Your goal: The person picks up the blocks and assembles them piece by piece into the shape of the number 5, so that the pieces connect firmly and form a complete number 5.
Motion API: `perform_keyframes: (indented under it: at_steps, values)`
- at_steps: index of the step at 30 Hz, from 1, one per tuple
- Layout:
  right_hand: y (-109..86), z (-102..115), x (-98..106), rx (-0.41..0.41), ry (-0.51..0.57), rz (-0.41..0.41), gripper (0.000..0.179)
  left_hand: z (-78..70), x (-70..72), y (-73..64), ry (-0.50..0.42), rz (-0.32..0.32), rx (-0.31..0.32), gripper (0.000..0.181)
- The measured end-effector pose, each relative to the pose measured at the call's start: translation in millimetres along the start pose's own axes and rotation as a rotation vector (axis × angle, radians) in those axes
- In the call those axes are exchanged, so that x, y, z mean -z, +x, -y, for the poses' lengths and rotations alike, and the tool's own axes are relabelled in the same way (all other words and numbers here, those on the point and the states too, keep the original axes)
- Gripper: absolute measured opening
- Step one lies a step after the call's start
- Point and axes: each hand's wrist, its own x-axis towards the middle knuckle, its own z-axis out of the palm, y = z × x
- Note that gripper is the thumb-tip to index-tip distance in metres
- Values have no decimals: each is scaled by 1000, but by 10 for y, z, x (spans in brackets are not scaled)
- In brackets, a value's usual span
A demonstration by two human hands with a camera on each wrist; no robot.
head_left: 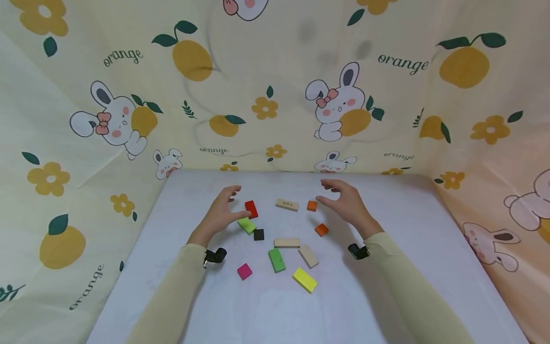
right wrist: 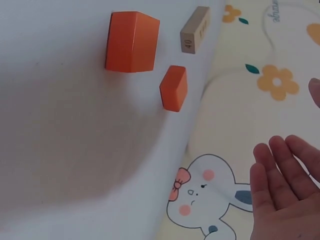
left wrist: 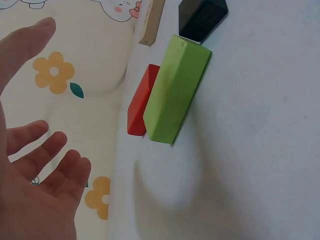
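My left hand (head_left: 220, 210) hovers over the table's left middle, fingers relaxed and spread from the thumb, holding nothing. Nearest to it are a red block (head_left: 251, 209) and a light green block (head_left: 247, 225), with a black cube (head_left: 259, 234) beside them. In the left wrist view the light green block (left wrist: 176, 90) stands in front of the red block (left wrist: 142, 102). My right hand (head_left: 347, 203), also relaxed and without anything in it, is raised near two orange cubes (head_left: 312, 206). A wooden block with printed marks (head_left: 287, 205) lies between the hands.
Nearer to me lie two plain wooden blocks (head_left: 287, 243), a green block (head_left: 277, 260), a yellow block (head_left: 305, 280) and a magenta cube (head_left: 244, 271). A patterned cloth (head_left: 283, 62) with rabbits and oranges hangs behind and beside the white table (head_left: 408, 215).
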Motion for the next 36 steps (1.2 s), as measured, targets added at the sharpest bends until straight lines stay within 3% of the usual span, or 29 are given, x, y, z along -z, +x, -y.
perform_keyframes:
  at_steps: [21,36]
  values:
    - [137,61,-243,20,53,54,60,39,-50,67,31,44,45,88]
    - [193,-2,-456,-22,87,112,58,104,-198,187,28,72,66,84]
